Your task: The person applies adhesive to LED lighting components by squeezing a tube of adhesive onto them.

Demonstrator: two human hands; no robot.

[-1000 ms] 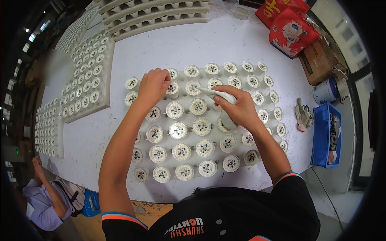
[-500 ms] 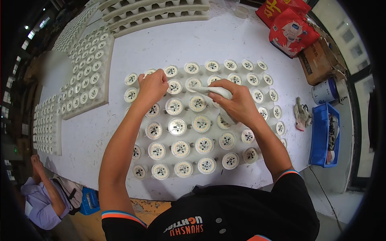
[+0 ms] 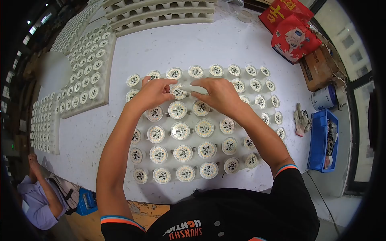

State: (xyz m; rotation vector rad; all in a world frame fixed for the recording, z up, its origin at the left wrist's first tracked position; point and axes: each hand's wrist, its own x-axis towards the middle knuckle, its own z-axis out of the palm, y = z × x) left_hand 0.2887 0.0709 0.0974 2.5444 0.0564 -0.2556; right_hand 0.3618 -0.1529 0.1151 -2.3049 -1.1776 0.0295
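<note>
Rows of LED bulbs [image 3: 179, 130] without covers stand in a pale foam tray [image 3: 193, 140], their round circuit boards facing up. My left hand [image 3: 155, 94] has thumb and forefinger around the near edge of one LED bulb [image 3: 179, 91] in the second row from the back. Just to the right, my right hand [image 3: 219, 94] is closed around a white squeeze bottle [image 3: 199, 89]. The bottle's narrow tip points left toward that same bulb. Most of the bottle's body is hidden by my fingers. Thin wires show on several boards.
More bulb-filled trays [image 3: 86, 72] lie at the left, and stacked foam trays [image 3: 161, 16] stand at the back. On the right are red bags [image 3: 293, 38], a cardboard box [image 3: 319, 68], a glove [image 3: 300, 120] and a blue bin [image 3: 317, 140]. Another person [image 3: 40, 197] is at lower left.
My left hand has moved right and its thumb and forefinger have spread around a bulb. The right hand has tilted the bottle and come closer to the left hand.
</note>
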